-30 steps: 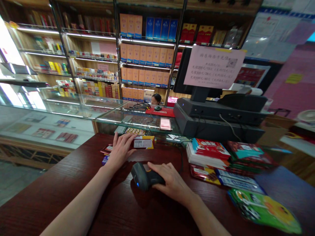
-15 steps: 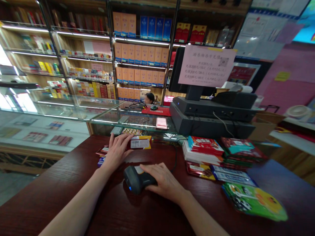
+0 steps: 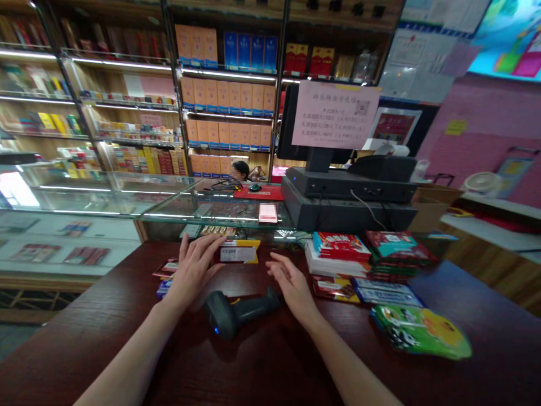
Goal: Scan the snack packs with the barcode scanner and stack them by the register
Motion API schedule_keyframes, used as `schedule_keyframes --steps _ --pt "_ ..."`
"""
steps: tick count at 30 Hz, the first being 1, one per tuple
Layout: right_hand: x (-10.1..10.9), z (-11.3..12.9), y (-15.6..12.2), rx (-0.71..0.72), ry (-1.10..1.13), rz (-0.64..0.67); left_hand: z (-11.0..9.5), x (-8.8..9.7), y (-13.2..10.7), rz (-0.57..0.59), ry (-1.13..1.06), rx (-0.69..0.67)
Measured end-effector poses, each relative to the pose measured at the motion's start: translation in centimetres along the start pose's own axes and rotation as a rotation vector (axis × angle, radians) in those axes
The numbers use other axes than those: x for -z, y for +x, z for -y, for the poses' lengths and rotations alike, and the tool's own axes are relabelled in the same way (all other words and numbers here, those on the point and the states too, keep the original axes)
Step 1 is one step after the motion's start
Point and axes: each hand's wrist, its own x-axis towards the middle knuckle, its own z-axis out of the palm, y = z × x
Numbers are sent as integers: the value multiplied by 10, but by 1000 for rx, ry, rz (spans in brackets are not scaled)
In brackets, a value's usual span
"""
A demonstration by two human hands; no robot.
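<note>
My left hand [image 3: 195,268] has its fingers spread at the left end of a yellow-edged packet with a barcode label [image 3: 239,254]. Its fingertips touch or nearly touch the packet; I cannot tell which. Partly hidden beside that hand are a red packet [image 3: 167,267] and a purple packet [image 3: 163,288]. A black barcode scanner [image 3: 240,313] lies on the dark wooden counter [image 3: 236,372], its blue light lit. Just right of its handle, my right hand [image 3: 292,285] hovers with loosely extended fingers and nothing in them.
To the right are stacked red-and-white packets [image 3: 340,248], dark red packets [image 3: 397,251], a chocolate packet [image 3: 336,287], blue packets [image 3: 386,292] and a green bag [image 3: 420,332]. Behind stand a glass case [image 3: 211,211], a cash register [image 3: 349,200] and a person's head [image 3: 240,170].
My right hand has let go of the barcode scanner and moved up and right; the scanner now lies on the counter. My left hand stays by the yellow-edged packet. The view has turned slightly right.
</note>
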Motion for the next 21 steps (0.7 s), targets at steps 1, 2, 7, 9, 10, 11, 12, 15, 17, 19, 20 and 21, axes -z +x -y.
schedule_keyframes --steps 1,2,7,9,10,11,12,15,17,19,20,21 --pt "0 -1 2 -32 43 -30 -1 1 1 -10 -1 -14" --pt "1 -1 4 -62 77 -49 -2 2 2 -19 -2 -28" --pt "1 6 9 -201 183 -70 -7 5 4 -16 -14 -75" --pt "1 9 10 -236 208 -49 -8 5 4 -5 -28 -89" --pt "1 10 10 -251 215 -34 -9 5 4 -1 -37 -93" --pt "0 11 10 -264 220 -21 -9 5 4 2 -46 -96" --pt "0 12 10 -275 224 -10 -10 5 4 6 -55 -97" --pt "-2 12 10 -303 246 13 -11 4 4 21 -75 -101" --pt "-3 12 10 -326 265 25 -12 3 4 19 -75 -111" --pt "-4 11 10 -352 274 33 -13 3 4 13 -69 -118" --pt "-4 12 10 -363 274 35 -13 3 4 10 -67 -122" --pt "-4 12 10 -371 272 37 -13 3 4 7 -67 -125"
